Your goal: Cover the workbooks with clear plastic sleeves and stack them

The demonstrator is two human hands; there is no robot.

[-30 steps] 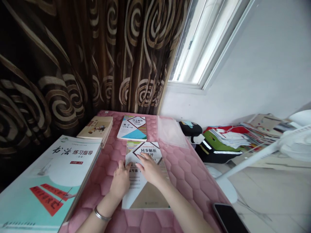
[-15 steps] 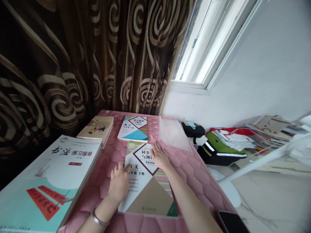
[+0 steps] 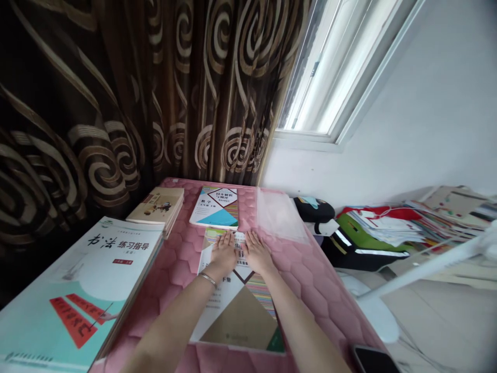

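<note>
Both hands lie flat on the upper part of a workbook (image 3: 240, 316) with a white, brown and striped cover. My left hand (image 3: 225, 253), a silver bangle at its wrist, covers part of the printed title. Beside it my right hand (image 3: 257, 253) rests on the top right of the same cover. Fingers of both point away from me, stretched out. Just beyond the fingertips is a second workbook (image 3: 215, 207) with a blue and white cover. A clear plastic sheet (image 3: 281, 215) lies right of it.
On the left are a thick stack of calligraphy books (image 3: 89, 290) and a smaller stack of tan booklets (image 3: 157, 206). A phone (image 3: 375, 359) lies at the near right edge of the pink quilted surface (image 3: 174, 290). A white fan stand (image 3: 373, 305) and piled papers (image 3: 392, 225) are further right.
My left hand has moved from the workbook's left edge up and right onto its title, next to my right hand. The right hand stays in place; the view has shifted slightly.
</note>
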